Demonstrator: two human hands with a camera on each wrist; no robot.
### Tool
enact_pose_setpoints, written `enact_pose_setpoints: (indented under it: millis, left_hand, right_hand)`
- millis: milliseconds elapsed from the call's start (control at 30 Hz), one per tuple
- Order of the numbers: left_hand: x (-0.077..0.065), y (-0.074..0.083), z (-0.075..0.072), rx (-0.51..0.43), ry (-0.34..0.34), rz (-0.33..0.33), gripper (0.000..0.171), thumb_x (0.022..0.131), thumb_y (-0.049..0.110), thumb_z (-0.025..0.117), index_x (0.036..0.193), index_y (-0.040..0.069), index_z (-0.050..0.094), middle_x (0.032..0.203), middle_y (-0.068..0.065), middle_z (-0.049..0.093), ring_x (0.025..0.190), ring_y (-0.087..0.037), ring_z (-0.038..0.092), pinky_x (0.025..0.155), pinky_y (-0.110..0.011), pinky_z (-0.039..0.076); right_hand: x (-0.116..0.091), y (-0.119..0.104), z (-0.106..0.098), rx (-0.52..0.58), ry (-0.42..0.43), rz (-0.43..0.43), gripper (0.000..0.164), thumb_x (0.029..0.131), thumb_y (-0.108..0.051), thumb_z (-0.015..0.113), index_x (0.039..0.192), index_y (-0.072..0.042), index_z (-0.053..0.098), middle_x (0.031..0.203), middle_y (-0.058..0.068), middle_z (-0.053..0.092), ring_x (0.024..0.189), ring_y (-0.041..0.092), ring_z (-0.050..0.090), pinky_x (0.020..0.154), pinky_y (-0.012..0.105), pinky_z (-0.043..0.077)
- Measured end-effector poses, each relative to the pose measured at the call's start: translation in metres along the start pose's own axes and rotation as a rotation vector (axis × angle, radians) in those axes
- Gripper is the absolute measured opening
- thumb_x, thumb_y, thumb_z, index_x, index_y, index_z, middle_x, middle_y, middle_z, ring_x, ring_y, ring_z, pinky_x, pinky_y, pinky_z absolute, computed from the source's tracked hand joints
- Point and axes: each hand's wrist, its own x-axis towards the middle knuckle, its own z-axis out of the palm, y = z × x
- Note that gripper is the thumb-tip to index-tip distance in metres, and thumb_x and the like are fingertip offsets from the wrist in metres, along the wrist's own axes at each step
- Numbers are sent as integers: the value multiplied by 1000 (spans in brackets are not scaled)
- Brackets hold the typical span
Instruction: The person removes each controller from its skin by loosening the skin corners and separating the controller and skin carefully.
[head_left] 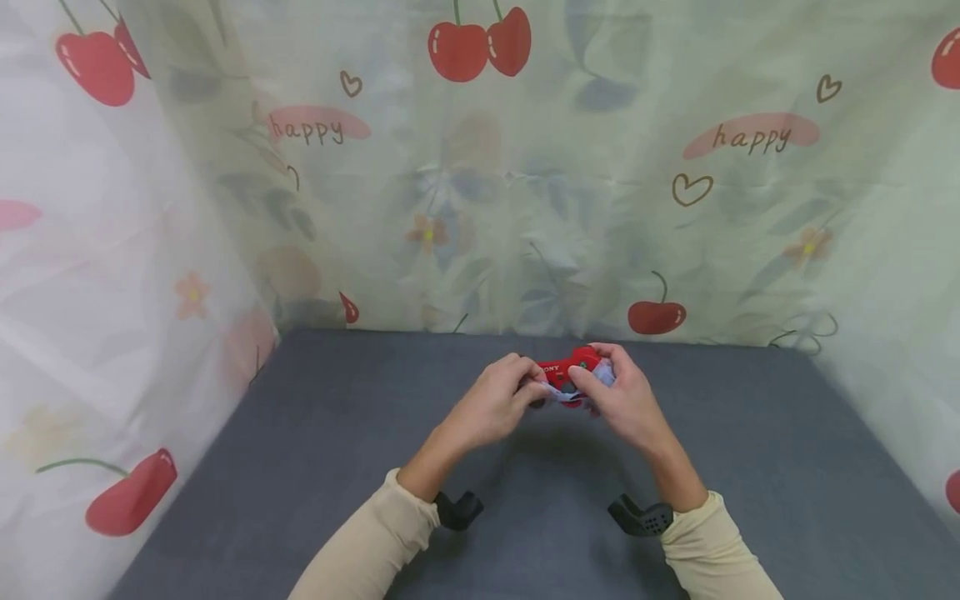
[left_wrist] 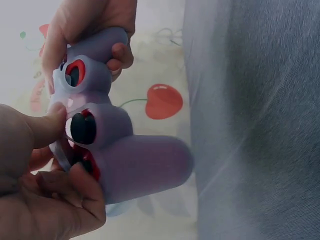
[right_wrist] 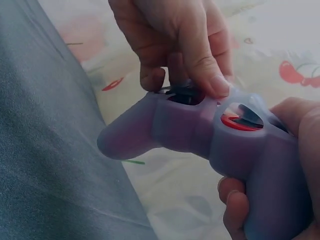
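Observation:
A red game controller (head_left: 557, 372) with "SONY" lettering is held up above the grey table, partly inside a translucent purple silicone cover (left_wrist: 145, 162). Through openings in the cover, black thumbsticks (left_wrist: 82, 127) and red shell show in the left wrist view. My left hand (head_left: 491, 400) pinches the cover's edge, thumb and fingers at the opening by one grip. On the other side, my right hand (head_left: 628, 402) wraps round the covered grip, its thumb over the controller's face. From the right wrist, the covered grips (right_wrist: 127, 130) point toward the camera.
Below the hands lies the dark grey tabletop (head_left: 360, 467). White cloth walls (head_left: 487, 208) with cherries, flowers and "happy" lettering rise at the back and both sides. Black wrist mounts (head_left: 645, 517) stick inward from the beige sleeves (head_left: 375, 533).

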Motion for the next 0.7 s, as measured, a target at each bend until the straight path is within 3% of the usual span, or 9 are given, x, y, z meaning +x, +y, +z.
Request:
enact_pose_setpoints:
  millis: [200, 400, 533, 700]
  left_hand:
    - [0, 1, -4, 93, -40, 18, 17, 102, 28, 62, 105, 13, 69, 97, 0, 59, 82, -12, 53, 71, -23, 48]
    - [0, -4, -6, 41, -77, 71, 16, 103, 27, 61, 96, 13, 67, 91, 2, 57, 81, -13, 52, 71, -24, 48]
    - [1, -4, -10, 36, -72, 128, 11, 100, 24, 67, 100, 13, 68, 94, 3, 60, 86, -12, 53, 78, -25, 49]
    - [1, 1, -10, 210, -31, 233, 23, 90, 19, 78, 109, 12, 67, 104, 2, 62, 97, -13, 55, 88, -27, 53]
  right_hand:
    - [1, -1, 3, -13, 20, 36, 64, 97, -39, 67, 147, -9, 41, 122, 20, 60, 78, 25, 63, 67, 30, 57]
    - [0, -1, 5, -3, 41, 40, 62, 98, -40, 66, 145, -8, 42, 120, 20, 59, 78, 25, 61, 65, 30, 57]
    - [-1, -2, 6, 41, 102, 50, 57, 99, -41, 64, 143, -9, 46, 116, 18, 61, 72, 22, 60, 62, 29, 57]
    - [-2, -3, 5, 77, 149, 64, 55, 99, -44, 63, 141, -10, 49, 116, 18, 61, 73, 21, 60, 63, 28, 56]
